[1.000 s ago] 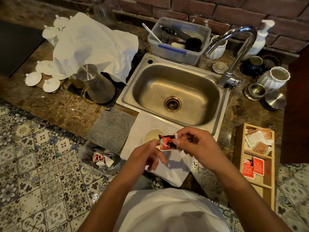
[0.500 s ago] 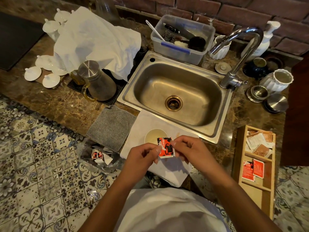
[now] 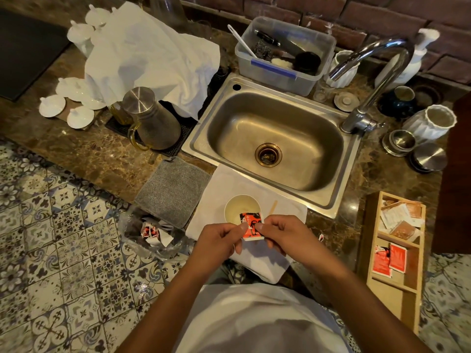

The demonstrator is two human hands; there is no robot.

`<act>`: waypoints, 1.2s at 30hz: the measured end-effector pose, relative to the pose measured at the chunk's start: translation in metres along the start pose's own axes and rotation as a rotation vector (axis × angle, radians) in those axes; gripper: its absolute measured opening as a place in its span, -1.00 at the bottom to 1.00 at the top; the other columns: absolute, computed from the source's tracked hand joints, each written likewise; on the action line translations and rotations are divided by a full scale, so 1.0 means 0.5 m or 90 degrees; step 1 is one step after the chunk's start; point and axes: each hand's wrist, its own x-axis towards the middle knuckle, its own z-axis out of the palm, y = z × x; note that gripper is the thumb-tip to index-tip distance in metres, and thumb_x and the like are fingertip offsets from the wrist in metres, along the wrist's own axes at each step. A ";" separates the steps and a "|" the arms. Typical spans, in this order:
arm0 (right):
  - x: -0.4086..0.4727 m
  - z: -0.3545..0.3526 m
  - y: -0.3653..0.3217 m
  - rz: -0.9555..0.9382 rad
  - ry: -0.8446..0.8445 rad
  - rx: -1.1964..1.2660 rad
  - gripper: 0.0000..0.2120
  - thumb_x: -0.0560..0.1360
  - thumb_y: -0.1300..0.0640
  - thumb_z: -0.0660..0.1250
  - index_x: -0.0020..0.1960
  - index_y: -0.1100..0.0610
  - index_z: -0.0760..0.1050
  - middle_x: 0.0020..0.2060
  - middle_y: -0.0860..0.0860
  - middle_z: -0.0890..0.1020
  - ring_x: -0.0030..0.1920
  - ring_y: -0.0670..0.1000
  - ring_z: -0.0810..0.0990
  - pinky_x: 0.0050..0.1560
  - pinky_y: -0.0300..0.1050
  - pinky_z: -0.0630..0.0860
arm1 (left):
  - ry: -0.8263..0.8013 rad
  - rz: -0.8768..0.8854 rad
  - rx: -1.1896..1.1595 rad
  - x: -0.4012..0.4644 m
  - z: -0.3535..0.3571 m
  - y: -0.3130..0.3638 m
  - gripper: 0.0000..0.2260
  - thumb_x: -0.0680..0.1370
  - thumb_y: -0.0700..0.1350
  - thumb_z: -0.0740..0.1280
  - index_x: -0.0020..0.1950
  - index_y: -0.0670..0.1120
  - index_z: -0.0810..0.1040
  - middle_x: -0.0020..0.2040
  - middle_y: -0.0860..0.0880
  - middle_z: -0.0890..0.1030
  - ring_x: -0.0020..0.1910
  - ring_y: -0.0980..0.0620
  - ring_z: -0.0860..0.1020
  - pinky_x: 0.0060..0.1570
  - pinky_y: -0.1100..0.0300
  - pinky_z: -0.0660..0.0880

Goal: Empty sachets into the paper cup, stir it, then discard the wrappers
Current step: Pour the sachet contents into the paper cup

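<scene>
Pinching a red sachet [image 3: 251, 225] between our left hand [image 3: 221, 238] and right hand [image 3: 279, 233], near the paper cup [image 3: 235, 207], we judged tearing came next.

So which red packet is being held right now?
The red sachet pinched between the left hand and right hand, just over the paper cup. The others lie in the wooden tray.

Seen from above, the person wears a plain white top [image 3: 257, 324] that fills the bottom centre of the view, its fabric smooth with soft folds. Both forearms are bare, with no sleeves reaching them. The left hand [image 3: 219, 236] and right hand [image 3: 283, 234] carry no rings, watch or gloves.
</scene>
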 end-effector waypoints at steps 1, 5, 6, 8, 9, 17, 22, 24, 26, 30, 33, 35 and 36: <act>0.002 0.001 0.001 0.005 0.002 -0.001 -0.65 0.60 0.02 0.37 -0.29 0.20 0.56 -0.49 0.01 0.52 -0.41 0.07 0.38 -0.41 -0.15 0.32 | 0.001 -0.003 0.005 0.001 -0.001 -0.002 -0.57 0.59 0.01 0.37 -0.40 -0.21 0.55 -0.50 -0.05 0.46 -0.53 0.10 0.30 -0.46 0.32 0.28; 0.009 0.004 0.005 0.019 0.006 -0.008 -0.60 0.60 0.01 0.37 -0.24 0.32 0.55 -0.47 0.06 0.52 -0.40 0.10 0.39 -0.40 -0.12 0.32 | 0.008 -0.013 0.013 0.005 0.001 -0.009 -0.56 0.59 -0.01 0.37 -0.44 -0.18 0.53 -0.54 0.01 0.44 -0.54 0.12 0.30 -0.45 0.35 0.28; 0.010 0.004 0.005 0.023 0.006 -0.006 -0.60 0.60 0.01 0.37 -0.23 0.33 0.55 -0.48 0.05 0.52 -0.40 0.11 0.39 -0.40 -0.12 0.32 | 0.006 -0.015 0.016 0.006 0.001 -0.010 -0.56 0.59 0.00 0.37 -0.43 -0.19 0.53 -0.54 0.00 0.44 -0.53 0.12 0.30 -0.45 0.35 0.28; 0.012 0.006 0.007 0.028 0.006 -0.005 -0.60 0.60 0.02 0.37 -0.22 0.35 0.54 -0.49 0.04 0.52 -0.40 0.11 0.38 -0.41 -0.12 0.32 | 0.001 -0.017 0.024 0.009 -0.001 -0.013 -0.55 0.59 0.02 0.37 -0.42 -0.20 0.54 -0.50 -0.05 0.44 -0.52 0.10 0.30 -0.44 0.33 0.28; 0.013 0.007 0.007 0.029 0.007 -0.006 -0.59 0.60 0.02 0.37 -0.21 0.36 0.54 -0.49 0.04 0.52 -0.40 0.11 0.38 -0.41 -0.12 0.32 | -0.001 -0.021 0.025 0.010 -0.003 -0.014 -0.55 0.59 0.03 0.37 -0.41 -0.20 0.55 -0.48 -0.08 0.44 -0.52 0.10 0.30 -0.45 0.33 0.28; 0.019 0.014 0.012 0.043 0.011 -0.012 -0.63 0.59 0.02 0.38 -0.27 0.26 0.56 -0.49 0.06 0.50 -0.45 0.06 0.38 -0.43 -0.16 0.31 | -0.006 -0.032 0.033 0.008 -0.010 -0.014 -0.56 0.61 0.01 0.35 -0.39 -0.22 0.55 -0.50 -0.08 0.42 -0.55 0.12 0.27 -0.49 0.34 0.25; 0.023 0.015 0.015 0.050 0.010 -0.022 -0.58 0.59 0.00 0.38 -0.29 0.30 0.54 -0.47 0.10 0.50 -0.44 0.07 0.38 -0.42 -0.15 0.32 | -0.005 -0.037 0.021 0.006 -0.009 -0.008 -0.58 0.63 -0.06 0.33 -0.36 -0.26 0.53 -0.58 0.04 0.41 -0.60 0.16 0.25 -0.51 0.36 0.23; 0.026 0.016 0.016 0.053 0.007 -0.025 -0.61 0.59 0.01 0.38 -0.33 0.22 0.54 -0.50 0.06 0.50 -0.48 0.04 0.38 -0.43 -0.15 0.32 | -0.002 -0.043 0.013 0.006 -0.008 -0.007 -0.57 0.63 -0.06 0.32 -0.37 -0.28 0.52 -0.61 0.05 0.38 -0.61 0.15 0.23 -0.53 0.35 0.20; 0.027 0.017 0.016 0.056 0.006 -0.026 -0.63 0.59 0.01 0.38 -0.32 0.18 0.56 -0.50 0.06 0.50 -0.49 0.00 0.38 -0.44 -0.15 0.32 | -0.001 -0.049 0.008 0.006 -0.007 -0.005 -0.56 0.64 -0.07 0.31 -0.38 -0.27 0.51 -0.63 0.06 0.36 -0.62 0.14 0.22 -0.54 0.35 0.18; 0.024 0.018 0.015 0.057 0.010 -0.031 -0.61 0.59 0.01 0.37 -0.26 0.30 0.58 -0.46 0.13 0.50 -0.46 0.04 0.39 -0.45 -0.16 0.33 | -0.003 -0.055 -0.004 0.006 -0.008 -0.005 -0.57 0.64 -0.07 0.31 -0.37 -0.27 0.52 -0.62 0.05 0.39 -0.61 0.14 0.23 -0.54 0.33 0.18; 0.023 0.018 0.016 0.060 0.012 -0.030 -0.59 0.60 0.02 0.36 -0.23 0.34 0.57 -0.46 0.12 0.51 -0.46 0.03 0.39 -0.45 -0.17 0.33 | -0.004 -0.058 -0.007 0.005 -0.010 -0.010 -0.57 0.63 -0.06 0.32 -0.35 -0.30 0.54 -0.58 0.00 0.40 -0.59 0.11 0.23 -0.53 0.30 0.18; 0.022 0.019 0.016 0.064 0.009 -0.031 -0.61 0.60 0.02 0.36 -0.23 0.32 0.58 -0.47 0.09 0.51 -0.47 0.02 0.39 -0.45 -0.18 0.32 | -0.003 -0.058 -0.005 0.004 -0.010 -0.011 -0.57 0.63 -0.06 0.32 -0.35 -0.30 0.55 -0.57 -0.02 0.40 -0.59 0.10 0.23 -0.53 0.29 0.18; 0.021 0.020 0.016 0.065 0.008 -0.031 -0.61 0.60 0.02 0.35 -0.23 0.31 0.58 -0.48 0.08 0.51 -0.47 0.01 0.38 -0.45 -0.18 0.32 | -0.004 -0.059 -0.003 0.004 -0.009 -0.011 -0.57 0.63 -0.06 0.32 -0.35 -0.30 0.54 -0.58 -0.01 0.39 -0.59 0.10 0.22 -0.53 0.30 0.18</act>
